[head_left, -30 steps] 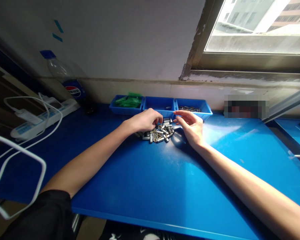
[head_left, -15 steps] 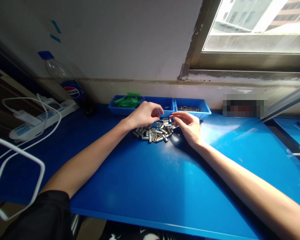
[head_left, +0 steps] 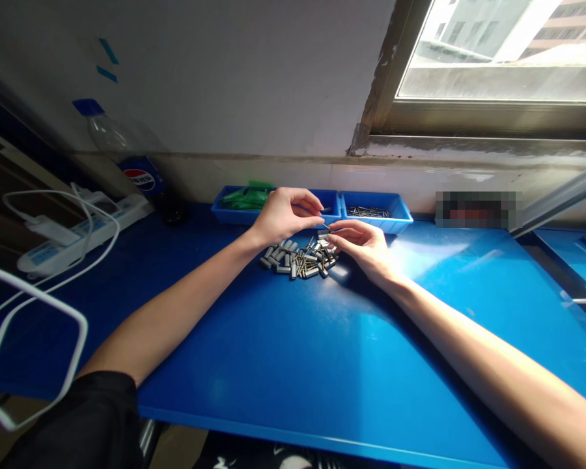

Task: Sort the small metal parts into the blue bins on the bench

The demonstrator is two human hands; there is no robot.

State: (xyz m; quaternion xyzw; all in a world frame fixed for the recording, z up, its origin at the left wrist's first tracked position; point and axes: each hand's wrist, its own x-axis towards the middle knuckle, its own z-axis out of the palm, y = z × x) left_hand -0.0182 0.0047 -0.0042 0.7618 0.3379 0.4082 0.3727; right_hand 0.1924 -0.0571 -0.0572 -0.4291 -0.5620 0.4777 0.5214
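Metal pieces [head_left: 297, 259]: loose heap of small silvery cylinders, some brass-tipped, on the blue bench [head_left: 293, 365] near its back edge, just in front of the trays.
Left hand [head_left: 283, 215]: raised over the back-left side of the heap. Thumb and forefinger are pinched onto one end of a thin pin [head_left: 326, 227].
Right hand [head_left: 364, 244]: at the right side of the heap, palm turned inward. Thumb and forefinger tips are pressed together at the other end of the pin. Whether they clasp the pin itself or a separate tiny piece is too small to tell.
Pin, place: in the air just above the back of the heap, between the two sets of fingertips.
Pin, long axis: roughly left to right, along the back edge of the bench.
Nearer hand: both meet it; the left has the plainer hold, and the right lies to the pin's right and slightly lower.
Trays: three blue ones in a row at the back edge. The left tray [head_left: 219, 212] holds green parts, the middle tray [head_left: 333, 197] sits behind the left hand, and the right tray [head_left: 403, 218] holds thin pins.
Far-left corner: bottle [head_left: 127, 153] and power strip [head_left: 73, 234], well apart from the hands.
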